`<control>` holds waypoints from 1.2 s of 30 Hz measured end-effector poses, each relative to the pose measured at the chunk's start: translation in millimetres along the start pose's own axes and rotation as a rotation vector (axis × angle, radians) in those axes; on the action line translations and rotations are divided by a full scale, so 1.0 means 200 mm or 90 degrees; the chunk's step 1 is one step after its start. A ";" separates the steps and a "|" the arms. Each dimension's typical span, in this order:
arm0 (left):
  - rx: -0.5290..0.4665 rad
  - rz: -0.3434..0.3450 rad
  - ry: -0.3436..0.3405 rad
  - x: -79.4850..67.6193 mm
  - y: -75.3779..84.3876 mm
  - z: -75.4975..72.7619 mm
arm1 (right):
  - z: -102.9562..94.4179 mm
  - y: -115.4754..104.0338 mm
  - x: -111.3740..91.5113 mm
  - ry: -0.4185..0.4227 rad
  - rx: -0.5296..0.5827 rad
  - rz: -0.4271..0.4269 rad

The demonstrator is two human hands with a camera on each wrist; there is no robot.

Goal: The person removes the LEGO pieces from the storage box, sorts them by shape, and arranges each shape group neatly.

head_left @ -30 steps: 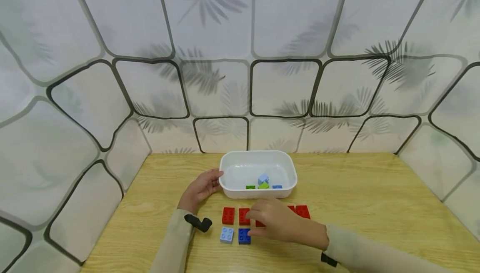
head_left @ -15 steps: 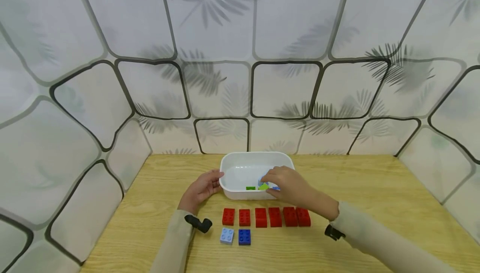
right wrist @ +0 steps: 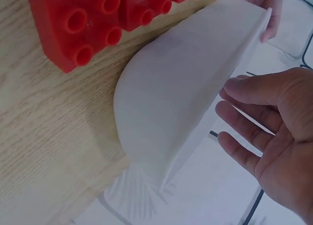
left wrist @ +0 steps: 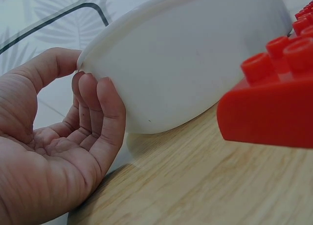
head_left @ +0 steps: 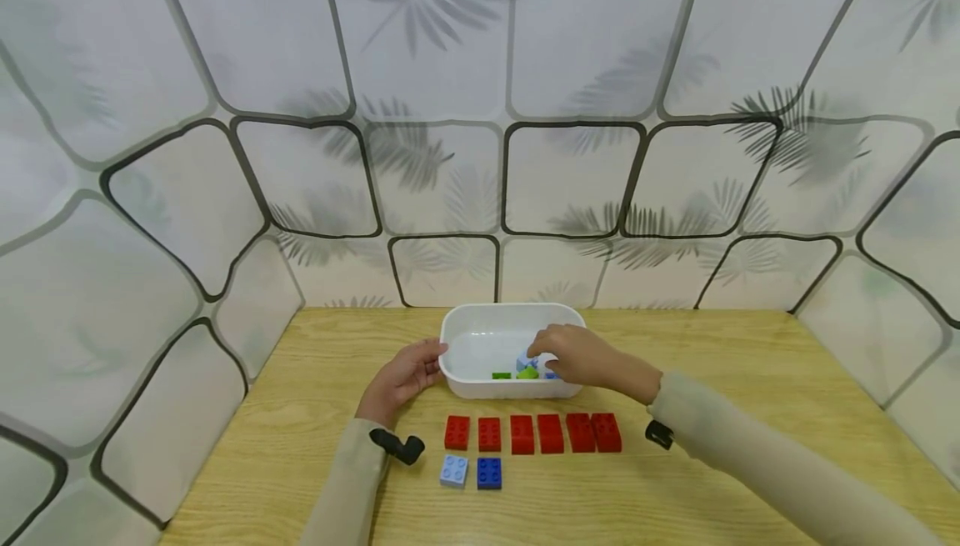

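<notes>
Six red bricks (head_left: 522,434) stand in one row on the desk (head_left: 720,413), the two rightmost closest together; nearer the person lie one pale blue brick (head_left: 453,471) and one dark blue brick (head_left: 489,473). Behind the row sits one white tub (head_left: 517,391), with at least four pieces inside: a light blue block (head_left: 523,362), a lime piece (head_left: 528,373), a green piece (head_left: 501,376) and a blue piece (head_left: 551,376), the last three partly hidden by its front wall. The left hand (head_left: 407,373) has its grip on the tub's left end, thumb at the rim, fingers bent against the wall. The right hand (head_left: 581,356) is over the tub's right side, its grip loosely bent, thumb and fingers apart with nothing visible between them; whether a fingertip touches the light blue block, I cannot tell. The bricks look like smooth plastic with round, hollow studs; the tub is glossy, oblong and round-cornered; the desk shows straight wood grain.
</notes>
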State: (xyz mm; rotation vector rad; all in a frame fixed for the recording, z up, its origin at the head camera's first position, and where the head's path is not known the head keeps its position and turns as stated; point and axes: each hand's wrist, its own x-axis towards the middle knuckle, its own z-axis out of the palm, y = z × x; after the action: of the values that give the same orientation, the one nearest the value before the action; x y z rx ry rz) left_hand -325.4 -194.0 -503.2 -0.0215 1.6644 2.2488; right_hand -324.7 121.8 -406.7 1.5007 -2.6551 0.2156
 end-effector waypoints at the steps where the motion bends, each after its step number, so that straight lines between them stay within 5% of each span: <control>1: 0.000 0.000 0.001 0.00 0.00 0.00 | 0.00 0.01 0.01 -0.009 0.004 0.003; 9: -0.004 0.003 -0.006 0.00 0.00 0.00 | 0.06 0.04 0.06 -0.079 0.034 0.046; 36: -0.011 0.002 -0.010 0.01 0.00 0.00 | 0.13 0.07 0.20 -0.080 -0.049 0.041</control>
State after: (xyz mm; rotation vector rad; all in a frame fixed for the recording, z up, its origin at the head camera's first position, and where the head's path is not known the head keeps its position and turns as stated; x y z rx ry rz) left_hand -326.8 -194.3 -503.5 -0.0068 1.6388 2.2591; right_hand -358.5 90.7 -428.6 1.4524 -2.7767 0.0246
